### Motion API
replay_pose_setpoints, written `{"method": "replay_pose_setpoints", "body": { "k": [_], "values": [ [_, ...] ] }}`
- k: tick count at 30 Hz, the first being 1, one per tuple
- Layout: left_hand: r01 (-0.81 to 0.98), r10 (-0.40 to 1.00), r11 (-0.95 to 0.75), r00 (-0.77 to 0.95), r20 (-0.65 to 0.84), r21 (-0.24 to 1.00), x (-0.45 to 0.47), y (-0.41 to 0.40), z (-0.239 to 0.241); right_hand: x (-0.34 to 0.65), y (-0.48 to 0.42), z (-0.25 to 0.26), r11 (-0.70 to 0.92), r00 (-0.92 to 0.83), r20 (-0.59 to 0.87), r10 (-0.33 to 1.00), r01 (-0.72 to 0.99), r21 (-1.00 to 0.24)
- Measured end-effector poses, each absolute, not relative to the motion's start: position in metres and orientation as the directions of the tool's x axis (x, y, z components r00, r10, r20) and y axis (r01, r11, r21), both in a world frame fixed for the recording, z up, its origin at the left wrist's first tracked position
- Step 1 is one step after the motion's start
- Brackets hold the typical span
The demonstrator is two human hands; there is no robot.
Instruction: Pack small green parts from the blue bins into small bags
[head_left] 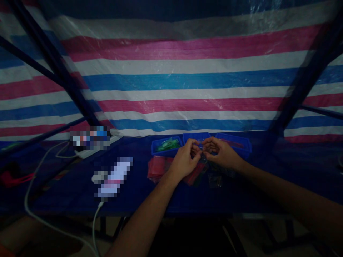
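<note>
My left hand (184,157) and my right hand (221,152) meet fingertip to fingertip above a dark blue table (241,189). Both are pinched on something small between them that I cannot make out in the dim light. Just behind the hands stand three blue trays: a left tray (155,146) with green pieces, a middle tray (191,135), and a right tray (245,142) with red pieces. A stack of red sheets (157,169) lies left of my left hand, and more small red and dark pieces (199,175) lie under the hands.
A striped pink, blue and white tarp (171,78) hangs behind the table. A white power strip (88,152) and white cables (34,178) lie at the left, with a blurred object (115,176) beside them. Dark poles (50,60) cross at both sides.
</note>
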State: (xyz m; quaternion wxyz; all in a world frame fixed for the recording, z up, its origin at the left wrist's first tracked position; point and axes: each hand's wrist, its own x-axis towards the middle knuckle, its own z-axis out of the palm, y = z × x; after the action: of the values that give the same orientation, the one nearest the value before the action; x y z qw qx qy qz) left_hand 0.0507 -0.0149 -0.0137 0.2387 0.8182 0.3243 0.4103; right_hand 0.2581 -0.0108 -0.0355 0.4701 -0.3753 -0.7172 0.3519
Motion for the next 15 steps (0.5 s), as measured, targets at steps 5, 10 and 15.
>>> {"method": "replay_pose_setpoints", "body": {
  "k": [5,10,15],
  "values": [
    [0.329,0.716,-0.681,0.490,0.498,0.655,0.0501,-0.0129,-0.0154,0.2549,-0.0114,-0.0350,0.447,-0.261,0.399,0.879,0.164,-0.879],
    [0.325,0.714,-0.680,0.499,0.492,0.657,0.0501,-0.0133,-0.0144,0.2518,-0.0136,-0.0330,0.454,-0.272,0.408,0.871,0.130,-0.882],
    [0.349,0.711,-0.690,0.490,0.504,0.634,0.0507,-0.0158,-0.0121,0.2529,-0.0150,-0.0290,0.435,-0.269,0.391,0.880,0.127,-0.891]
  ]
}}
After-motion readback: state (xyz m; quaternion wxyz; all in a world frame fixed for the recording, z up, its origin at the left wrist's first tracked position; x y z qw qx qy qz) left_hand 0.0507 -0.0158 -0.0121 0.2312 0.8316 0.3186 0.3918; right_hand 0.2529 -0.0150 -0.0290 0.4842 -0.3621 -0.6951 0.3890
